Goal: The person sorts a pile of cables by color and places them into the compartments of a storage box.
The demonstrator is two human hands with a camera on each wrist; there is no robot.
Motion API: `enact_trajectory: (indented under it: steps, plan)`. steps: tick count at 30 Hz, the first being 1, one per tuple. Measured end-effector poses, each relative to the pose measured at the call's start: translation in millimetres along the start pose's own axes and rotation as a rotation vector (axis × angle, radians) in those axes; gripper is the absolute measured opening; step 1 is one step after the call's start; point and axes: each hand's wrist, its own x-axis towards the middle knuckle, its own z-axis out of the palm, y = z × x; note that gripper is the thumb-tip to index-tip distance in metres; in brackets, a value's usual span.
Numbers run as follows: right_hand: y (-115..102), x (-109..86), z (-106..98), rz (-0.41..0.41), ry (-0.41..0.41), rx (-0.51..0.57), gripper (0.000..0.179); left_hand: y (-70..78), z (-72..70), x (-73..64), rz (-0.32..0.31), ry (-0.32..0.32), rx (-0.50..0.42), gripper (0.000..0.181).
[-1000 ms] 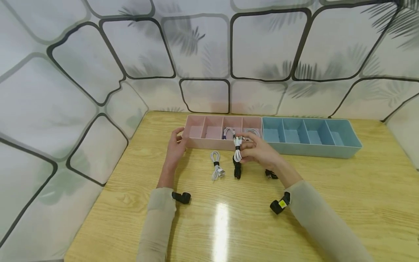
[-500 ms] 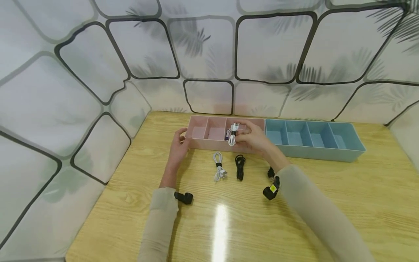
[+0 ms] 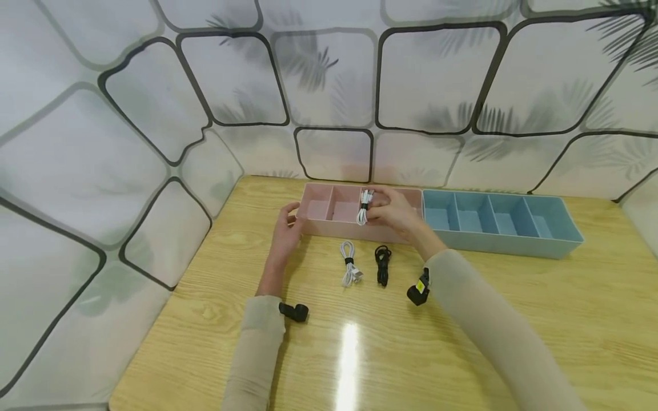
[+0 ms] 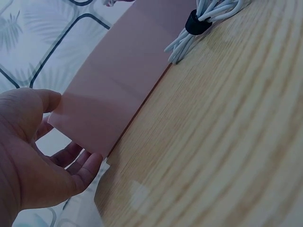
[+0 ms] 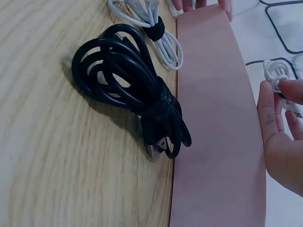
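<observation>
In the head view my right hand (image 3: pixel 394 214) pinches a bundled white cable (image 3: pixel 363 206) over the third compartment of the pink divided box (image 3: pixel 331 228). The right wrist view shows this white cable (image 5: pixel 276 72) between thumb and fingers, above the box's rim. My left hand (image 3: pixel 285 235) holds the box's left end; in the left wrist view its thumb lies at the upper corner and bent fingers follow the end wall. In front of the box lie another white cable (image 3: pixel 350 265), tied with a black strap, and a coiled black cable (image 3: pixel 382 266). My right hand hides the box's right compartments.
A blue divided box (image 3: pixel 514 244) stands end to end with the pink one, at its right. Behind both rises a patterned wall (image 3: pixel 329 85). All stand on a light wooden table (image 3: pixel 462 354) with a glare streak near its front.
My right hand has carried the white cable leftward and back, from in front of the pink box to over it. The left hand stays at the box's end. The head view has shifted slightly.
</observation>
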Motion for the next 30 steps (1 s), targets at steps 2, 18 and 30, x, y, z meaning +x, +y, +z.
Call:
enact_trajectory:
  steps: [2,18,30]
  plan:
    - [0,2.5,1,0.0,0.01,-0.002,0.075,-0.7,0.3,0.7,0.007,0.004,0.003,0.042]
    - [3,19.9,6,0.033,0.05,-0.004,0.076,-0.8,0.8,-1.5,0.006,-0.006,-0.017,0.042]
    - [4,22.6,6,0.042,0.048,-0.072,0.076,7.2,-1.0,-7.5,0.012,-0.018,-0.022,0.043]
